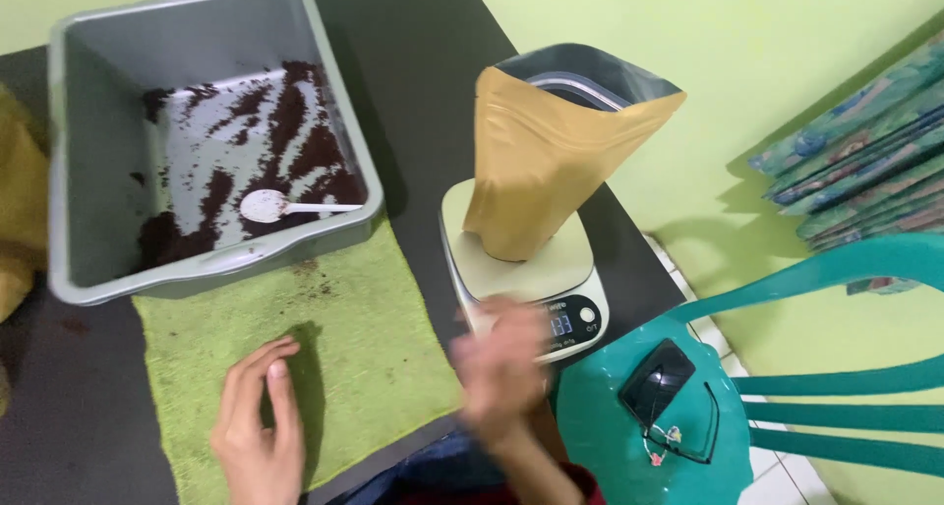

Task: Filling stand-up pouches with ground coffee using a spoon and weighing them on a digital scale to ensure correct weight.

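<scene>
Nearest the lens, from the head view: left hand [258, 428] resting on a green rough-woven cloth mat [364, 338], palm down, fingers loosely curled and close together, holding nothing. Right hand [503, 362] blurred in motion just in front of a cream kitchen scale with a small lit display [565, 269], overlapping its near edge; fingers seemingly loose, but too smeared to tell whether spread or closed, and nothing visibly pinched.

Standing upright on the scale platform: a tan stand-up pouch with a silvery lining [546, 161], mouth open wide at the top, contents not visible from this angle.

Further back and to the left, on a black tabletop [423, 53]: a grey rectangular plastic tub [74, 171], its near edge overlapping the far end of the mat. Inside, dark brown grounds [295, 131] smeared in streaks and patches across the floor, thickest at the near left corner and along the right side. Lying in the tub near its front wall: a white plastic spoon [280, 206], bowl to the left, handle pointing right. A few dark crumbs scattered on the mat just below the tub.

To the right, just beside the table: a teal plastic chair [610, 426], with a black computer mouse [657, 379] lying on its seat, and a thin black cord looped around that. Beyond, a pale green wall [767, 62] and a stack of patterned blue-green cushions [865, 171] leaning against it.
</scene>
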